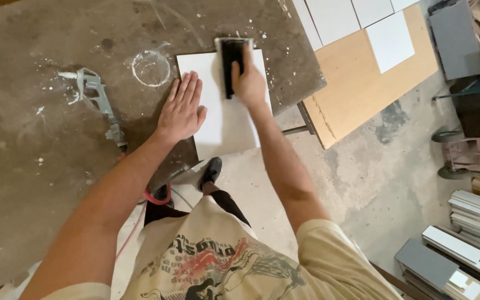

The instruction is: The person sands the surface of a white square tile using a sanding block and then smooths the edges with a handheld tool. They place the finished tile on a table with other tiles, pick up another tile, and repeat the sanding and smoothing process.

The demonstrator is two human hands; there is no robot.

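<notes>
A white rectangular panel [223, 119] lies on a dusty grey workbench [40, 139], its near end overhanging the bench edge. My left hand [181, 108] presses flat on the panel's left side, fingers spread. My right hand [248, 83] grips a black sanding block [231, 58] that rests on the panel's far end.
A metal air blow gun [98, 100] with a red hose [156, 199] lies on the bench to the left. A white ring mark [151, 68] is beside the panel. A wooden board [356, 83] with white panels [390, 41] stands to the right. Stacked panels [473, 222] lie on the concrete floor.
</notes>
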